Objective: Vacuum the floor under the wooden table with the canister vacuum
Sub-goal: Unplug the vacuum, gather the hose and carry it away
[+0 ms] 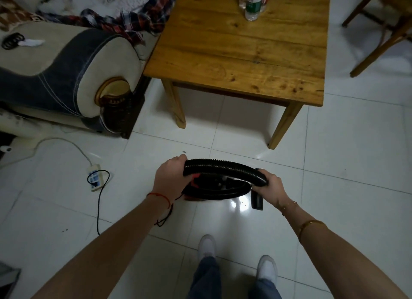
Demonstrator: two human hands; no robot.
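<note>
The wooden table (240, 53) stands ahead, its near legs on the white tiled floor (334, 198). Below my hands sits the small black and red canister vacuum (214, 187), mostly hidden by its coiled black ribbed hose (225, 164). My left hand (171, 178) grips the hose's left bend. My right hand (272, 185) holds the hose's right end, and the black nozzle (257, 200) hangs down beside it. A tiny dark speck (184, 152) lies on the floor in front of the table.
A sofa arm (73, 75) with plaid cloth is at left, touching the table's corner. A white power strip (94, 178) with a black cord (99, 205) lies on the floor at left. Bottles (254, 1) stand on the table. A wooden chair (379, 31) is at right.
</note>
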